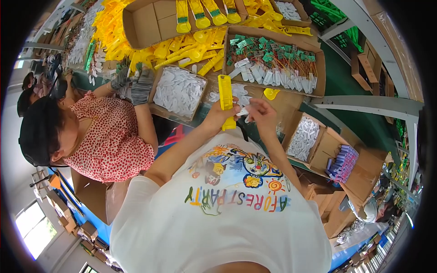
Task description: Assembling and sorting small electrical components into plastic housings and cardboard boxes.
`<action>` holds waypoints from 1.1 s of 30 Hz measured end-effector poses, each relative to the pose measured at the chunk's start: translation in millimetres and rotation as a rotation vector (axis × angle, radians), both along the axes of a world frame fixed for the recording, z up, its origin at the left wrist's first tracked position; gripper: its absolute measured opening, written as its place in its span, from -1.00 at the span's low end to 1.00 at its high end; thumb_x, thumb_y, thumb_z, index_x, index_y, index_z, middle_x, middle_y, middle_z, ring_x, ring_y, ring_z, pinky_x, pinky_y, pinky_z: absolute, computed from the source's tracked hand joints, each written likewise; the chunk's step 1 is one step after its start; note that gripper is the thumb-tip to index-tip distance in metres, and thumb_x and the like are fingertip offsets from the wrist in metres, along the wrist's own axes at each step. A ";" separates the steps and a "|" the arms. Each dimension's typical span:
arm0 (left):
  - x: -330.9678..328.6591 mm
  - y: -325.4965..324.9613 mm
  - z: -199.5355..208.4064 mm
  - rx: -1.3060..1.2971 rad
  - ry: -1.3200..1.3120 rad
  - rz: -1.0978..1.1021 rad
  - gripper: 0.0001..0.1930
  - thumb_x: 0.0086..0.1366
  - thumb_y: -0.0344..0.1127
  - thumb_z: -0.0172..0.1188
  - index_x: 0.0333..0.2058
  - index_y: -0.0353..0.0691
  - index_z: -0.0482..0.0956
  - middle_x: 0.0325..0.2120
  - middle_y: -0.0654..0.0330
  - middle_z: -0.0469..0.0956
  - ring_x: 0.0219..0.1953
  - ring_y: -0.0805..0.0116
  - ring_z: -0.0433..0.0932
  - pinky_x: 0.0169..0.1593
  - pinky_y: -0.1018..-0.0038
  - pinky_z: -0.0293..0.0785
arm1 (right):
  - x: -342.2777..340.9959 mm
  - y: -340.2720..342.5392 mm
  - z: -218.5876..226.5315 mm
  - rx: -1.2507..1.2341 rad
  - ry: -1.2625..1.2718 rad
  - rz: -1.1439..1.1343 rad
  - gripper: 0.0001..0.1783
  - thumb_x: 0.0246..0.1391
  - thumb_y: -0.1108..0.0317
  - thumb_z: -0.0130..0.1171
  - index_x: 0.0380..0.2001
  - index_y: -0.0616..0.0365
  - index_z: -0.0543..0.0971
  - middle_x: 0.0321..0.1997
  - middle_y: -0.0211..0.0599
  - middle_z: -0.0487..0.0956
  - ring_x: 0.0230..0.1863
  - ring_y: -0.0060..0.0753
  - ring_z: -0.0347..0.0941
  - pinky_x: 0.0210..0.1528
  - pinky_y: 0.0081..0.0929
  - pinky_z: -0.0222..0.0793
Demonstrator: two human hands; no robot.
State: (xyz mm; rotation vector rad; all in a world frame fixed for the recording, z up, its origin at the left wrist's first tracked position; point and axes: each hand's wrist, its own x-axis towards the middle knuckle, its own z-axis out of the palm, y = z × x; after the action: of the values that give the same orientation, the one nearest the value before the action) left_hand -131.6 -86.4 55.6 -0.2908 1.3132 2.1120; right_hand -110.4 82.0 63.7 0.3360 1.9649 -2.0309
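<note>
My left hand (219,114) is closed around a long yellow plastic casing (225,93), held upright over the table edge in front of my chest. Close to its right side, my right hand (265,117) has its fingers curled and pinches a small white plastic piece (247,119); the fingers partly cover it. Behind both hands lies a loose pile of white plastic pieces (239,91). A small yellow part (271,93) rests on the table to the right of that pile.
Ahead, a cardboard tray (276,31) holds green circuit boards wired to white parts. Boxes of white pieces stand left (197,112) and right (314,119). Yellow casings (109,32) heap at the far left. A gloved co-worker (109,132) works on my left; a metal post (368,102) stands right.
</note>
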 end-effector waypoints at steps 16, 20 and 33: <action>-6.6 11.8 13.2 0.028 -0.165 0.027 -0.51 0.36 0.14 -0.39 -0.09 -0.08 0.35 -0.38 0.30 0.41 -0.40 0.52 0.40 -0.38 0.53 0.37 | -6.8 -23.4 13.0 0.293 0.294 0.201 -0.76 0.15 0.28 0.03 -0.47 0.23 0.49 -0.73 -0.48 0.32 -0.63 -0.71 0.23 -0.59 -0.65 0.17; -8.9 10.0 21.0 -0.046 -0.234 0.004 -0.50 0.37 0.10 -0.37 -0.07 -0.16 0.36 -0.42 0.27 0.40 -0.48 0.54 0.34 -0.51 0.58 0.28 | -11.5 -18.7 15.0 0.304 0.356 0.196 -0.71 0.17 0.28 0.01 -0.56 0.25 0.38 -0.72 -0.46 0.23 -0.64 -0.65 0.09 -0.59 -0.59 0.05; -9.4 14.5 15.2 -0.073 -0.142 -0.029 -0.54 0.37 0.09 -0.38 -0.12 -0.15 0.32 -0.35 0.20 0.37 -0.28 0.48 0.40 -0.21 0.49 0.43 | -9.1 -28.6 4.7 0.446 0.356 0.162 -0.69 0.17 0.26 0.01 -0.57 0.22 0.45 -0.68 -0.44 0.41 -0.57 -0.68 0.37 -0.57 -0.57 0.31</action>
State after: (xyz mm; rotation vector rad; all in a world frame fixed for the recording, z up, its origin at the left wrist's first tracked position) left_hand -141.0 -71.9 70.8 -0.4421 1.3048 1.9837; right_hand -119.5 53.5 68.4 -0.1035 2.5651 -1.6240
